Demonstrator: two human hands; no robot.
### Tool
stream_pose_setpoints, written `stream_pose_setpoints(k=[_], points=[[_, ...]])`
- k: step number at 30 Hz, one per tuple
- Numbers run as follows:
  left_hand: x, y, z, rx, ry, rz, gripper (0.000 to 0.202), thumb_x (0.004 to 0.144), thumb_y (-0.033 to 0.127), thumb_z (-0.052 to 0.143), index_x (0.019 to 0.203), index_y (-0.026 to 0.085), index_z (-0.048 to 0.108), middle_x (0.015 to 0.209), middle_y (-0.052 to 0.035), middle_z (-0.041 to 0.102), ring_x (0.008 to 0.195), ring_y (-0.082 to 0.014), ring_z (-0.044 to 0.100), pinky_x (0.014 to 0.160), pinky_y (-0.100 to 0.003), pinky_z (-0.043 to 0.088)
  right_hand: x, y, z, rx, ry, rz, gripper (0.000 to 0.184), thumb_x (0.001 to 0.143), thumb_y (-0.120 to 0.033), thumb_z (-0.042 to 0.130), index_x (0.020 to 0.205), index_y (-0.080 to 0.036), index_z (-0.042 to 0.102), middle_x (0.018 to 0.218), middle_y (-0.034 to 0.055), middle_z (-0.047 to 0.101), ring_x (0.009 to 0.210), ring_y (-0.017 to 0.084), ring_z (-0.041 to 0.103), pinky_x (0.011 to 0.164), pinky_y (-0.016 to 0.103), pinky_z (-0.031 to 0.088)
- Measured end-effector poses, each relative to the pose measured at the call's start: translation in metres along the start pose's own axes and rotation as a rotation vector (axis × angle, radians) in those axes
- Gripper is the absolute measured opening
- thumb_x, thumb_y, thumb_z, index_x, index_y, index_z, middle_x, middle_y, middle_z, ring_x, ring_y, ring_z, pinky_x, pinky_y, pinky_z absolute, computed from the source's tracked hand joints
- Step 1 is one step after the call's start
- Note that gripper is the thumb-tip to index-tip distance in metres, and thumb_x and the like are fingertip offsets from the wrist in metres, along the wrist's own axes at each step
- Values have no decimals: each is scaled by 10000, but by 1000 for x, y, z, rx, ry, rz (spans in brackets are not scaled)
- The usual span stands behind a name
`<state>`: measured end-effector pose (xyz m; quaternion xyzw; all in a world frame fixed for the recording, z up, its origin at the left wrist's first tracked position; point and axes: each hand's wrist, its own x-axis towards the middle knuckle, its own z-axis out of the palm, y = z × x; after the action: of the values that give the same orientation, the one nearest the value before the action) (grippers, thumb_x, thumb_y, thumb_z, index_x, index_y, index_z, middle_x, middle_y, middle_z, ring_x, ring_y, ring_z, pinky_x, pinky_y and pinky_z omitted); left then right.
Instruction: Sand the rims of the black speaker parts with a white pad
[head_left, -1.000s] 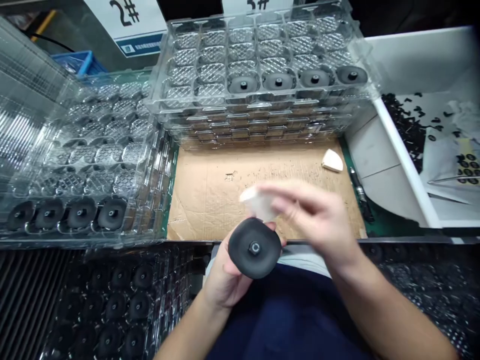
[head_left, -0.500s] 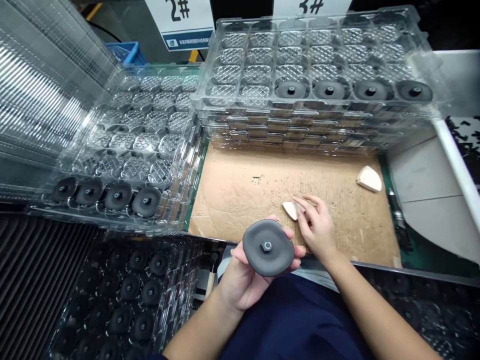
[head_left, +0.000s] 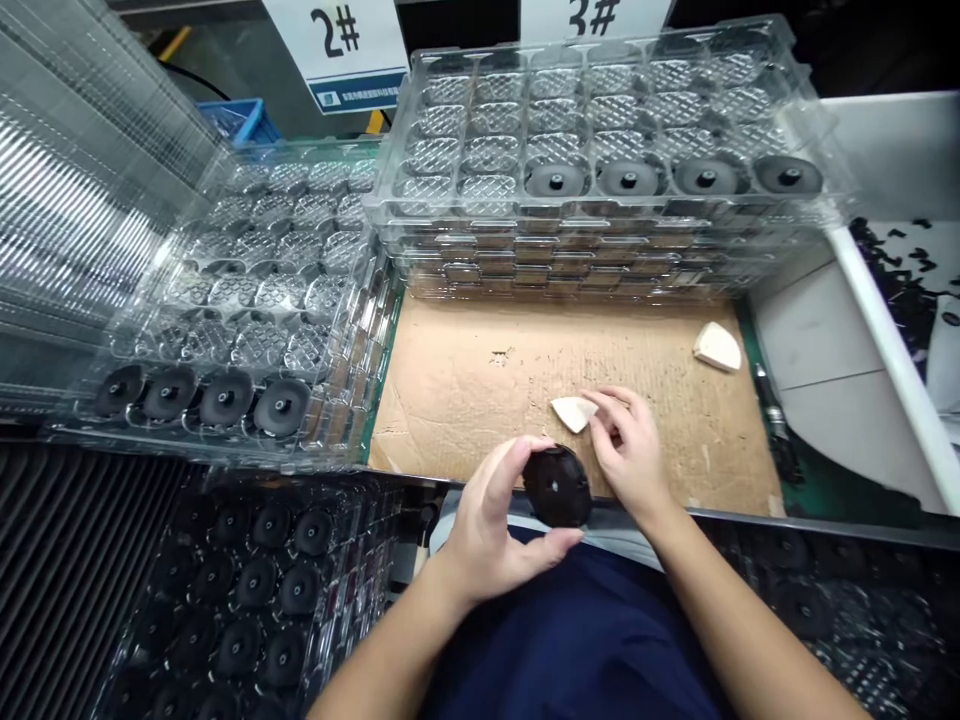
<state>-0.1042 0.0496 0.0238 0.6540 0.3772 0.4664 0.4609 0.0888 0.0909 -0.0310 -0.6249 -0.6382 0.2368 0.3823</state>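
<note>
Left hand [head_left: 487, 530] grasped black disc [head_left: 556, 487]; right hand [head_left: 628, 450] touched white wedge [head_left: 574, 413] on cardboard [head_left: 465, 400], grip unclear; clear plastic trays [head_left: 600, 130] stood stacked upper right, below signs [head_left: 335, 30] reading "2#" and "3#".

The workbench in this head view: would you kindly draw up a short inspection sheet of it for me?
surface: scuffed cardboard on the bench.
job's things: black disc in hand; white wedge; second white wedge; clear trays holding black discs.
clutter: metal-tipped tool; white bin of black bits.
grips: left hand holds the disc; right hand is at the wedge.
cables: black cable behind the trays.
surroundings: signs 2# and 3#; blue crate.
</note>
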Motion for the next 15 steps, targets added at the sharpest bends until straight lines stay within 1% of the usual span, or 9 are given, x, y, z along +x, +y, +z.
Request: stream_pose_setpoints(k=[1, 3, 6, 8, 9, 11, 13, 14, 15], points=[[0, -2, 0, 118, -27, 53, 991, 721, 166, 730, 1434, 426, 93, 1279, -92, 524, 1147, -272, 520, 963, -451, 403, -2, -2, -5, 26, 9, 31, 284, 889, -266, 474, 1093, -148, 632, 1129, 139, 528, 710, 165, 555, 703, 374, 509], [0, -3, 0, 221, -64, 79, 1062, 720, 159, 727, 1443, 394, -13, 1254, -119, 535, 1112, -268, 536, 933, -446, 415, -8, -8, -18, 90, 2, 81, 259, 884, -254, 493, 1077, -145, 627, 1056, 122, 580, 661, 148, 554, 636, 329, 512], [2, -2, 4, 260, -83, 63, 1069, 729, 183, 726, 1442, 386, -44, 1239, -124, 540, 1109, -260, 541, 927, -433, 417, -19, -23, -42, 189, -60, 110, 208, 879, -238, 518, 1038, -161, 628, 876, 71, 651, 722, 167, 605, 636, 287, 519], [3, 0, 7, 262, -85, 48, 1077, 724, 179, 732, 1445, 378, -43, 1238, -124, 544, 1118, -256, 538, 930, -420, 415, -25, -34, -57, 245, -119, 85, 201, 873, -235, 546, 1046, -180, 632, 860, 56, 646, 735, 161, 604, 657, 280, 521], [3, 1, 8, 257, -84, 42, 1073, 721, 175, 734, 1449, 369, -30, 1238, -125, 547, 1119, -256, 539, 930, -414, 416, -27, -38, -64, 259, -157, 53, 218, 871, -233, 559, 1073, -193, 632, 871, 50, 632, 717, 151, 590, 659, 277, 518], [3, 3, 10, 231, -80, 34, 1057, 718, 166, 735, 1457, 352, 2, 1245, -123, 550, 1122, -256, 538, 943, -412, 411, -31, -45, -74, 242, -275, -43, 274, 888, -232, 562, 1156, -231, 616, 878, 38, 598, 703, 137, 562, 656, 269, 505], [4, 6, 12, 184, -89, 12, 1029, 720, 171, 733, 1461, 345, 41, 1264, -116, 548, 1136, -254, 532, 966, -415, 402, -32, -49, -79, 170, -379, -180, 279, 918, -275, 549, 1189, -258, 611, 814, 21, 581, 697, 138, 547, 639, 265, 480], [4, 7, 12, 151, -98, -19, 992, 720, 186, 735, 1461, 336, 92, 1277, -113, 546, 1149, -253, 526, 983, -414, 393, -32, -50, -79, 139, -402, -248, 263, 928, -313, 543, 1171, -255, 624, 768, 14, 581, 686, 141, 543, 626, 265, 463], [4, 9, 13, 95, -102, -89, 918, 722, 214, 736, 1451, 318, 187, 1278, -109, 554, 1154, -251, 525, 997, -406, 384, -32, -52, -77, 125, -395, -303, 252, 935, -347, 531, 1134, -240, 643, 729, 9, 585, 670, 142, 540, 612, 263, 446]])
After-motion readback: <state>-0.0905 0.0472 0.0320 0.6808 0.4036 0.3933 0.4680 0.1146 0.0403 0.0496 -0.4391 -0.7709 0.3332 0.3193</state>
